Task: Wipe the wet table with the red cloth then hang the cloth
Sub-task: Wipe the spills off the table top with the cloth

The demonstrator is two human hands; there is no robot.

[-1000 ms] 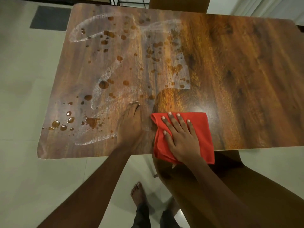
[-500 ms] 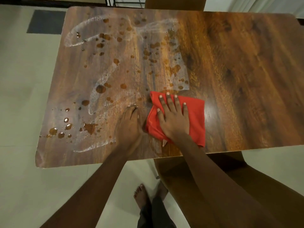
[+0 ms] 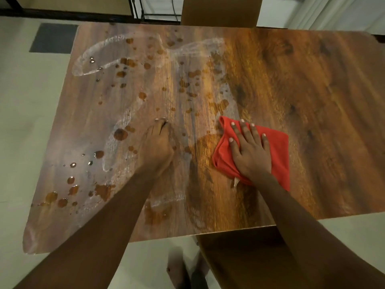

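Your table (image 3: pixel 312 122) has a smooth wood-grain top, glossy enough to catch light on its right half. Water droplets (image 3: pixel 51 197) bead up shiny on it, and whitish streaks (image 3: pixel 116 44) dull the sheen on the left. Your red cloth (image 3: pixel 277 147) is soft matt fabric, rumpled into folds. The floor (image 3: pixel 25 101) looks like pale, smooth tile; the rack (image 3: pixel 154 9) beyond is thin black metal.

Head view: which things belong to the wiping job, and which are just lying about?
Job: red cloth, right hand pressing it flat, left hand resting on the table, water drops.
Lying about: far chair, near chair, dark floor mat.
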